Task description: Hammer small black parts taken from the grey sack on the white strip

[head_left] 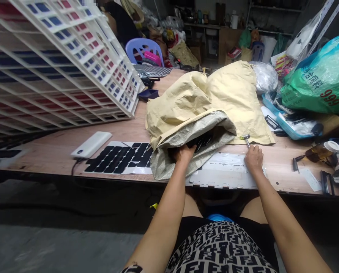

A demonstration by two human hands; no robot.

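One sack, one hammer

Sack lies on its side on the table, mouth toward the wearer, grey lining folded out. Black parts show inside the mouth.

Left hand: inside the sack's mouth, beside the parts. Fingers lost in shadow; cannot tell whether they grip a part or are merely feeling among them.

Right hand: to the right of the sack's mouth, fingers closed round the hammer's handle, head pointing away from the wearer, near the sack's lower right corner.

Surroundings: a white panel lies in front of the sack, partly beneath its right side. Left of the sack, black pads sit in rows on a white backing; beyond them, farther left, a white box with a cord.

Step in hand, judged from posture: picking from the sack, hammer kept ready. Next move, in my judgement, calls for a sure hold on one part, a withdrawal clear of the floppy lining, and the hammer held off the panel meanwhile.
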